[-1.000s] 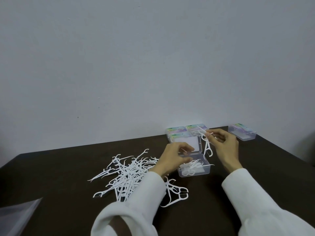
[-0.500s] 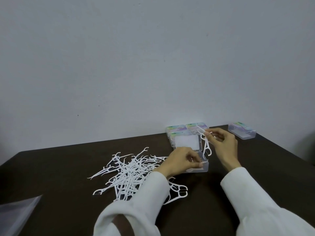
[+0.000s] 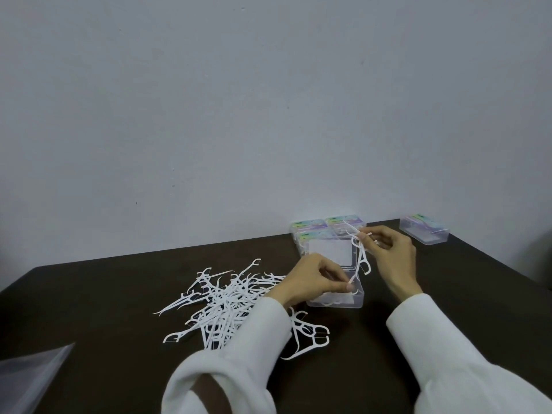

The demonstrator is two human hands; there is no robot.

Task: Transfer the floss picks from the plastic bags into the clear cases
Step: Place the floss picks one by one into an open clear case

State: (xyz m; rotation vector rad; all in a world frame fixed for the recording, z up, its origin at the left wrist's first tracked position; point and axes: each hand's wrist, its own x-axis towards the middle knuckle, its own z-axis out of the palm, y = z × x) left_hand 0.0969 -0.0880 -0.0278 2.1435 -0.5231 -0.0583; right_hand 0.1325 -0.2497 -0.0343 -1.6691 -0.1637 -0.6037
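Observation:
A heap of white floss picks [image 3: 230, 303] lies loose on the dark table [image 3: 418, 294], left of my hands. An open clear case [image 3: 357, 297] sits in the middle with a few picks inside and its lid raised behind it. My left hand [image 3: 313, 280] hovers over the case, pinching one floss pick at its fingertips. My right hand [image 3: 391, 255] is just right of the lid and grips a small bunch of floss picks [image 3: 360, 252] that hang down. A clear plastic bag [image 3: 27, 375] lies at the lower left corner.
Three closed cases with coloured labels [image 3: 325, 228] stand together against the wall behind the open case. Another closed case [image 3: 424, 233] sits at the far right by the table's edge. A few loose picks [image 3: 310, 336] lie near my left sleeve.
My left hand moved right from the case's near-left corner to over the case, holding one pick. The right hand stayed by the lid with its bunch.

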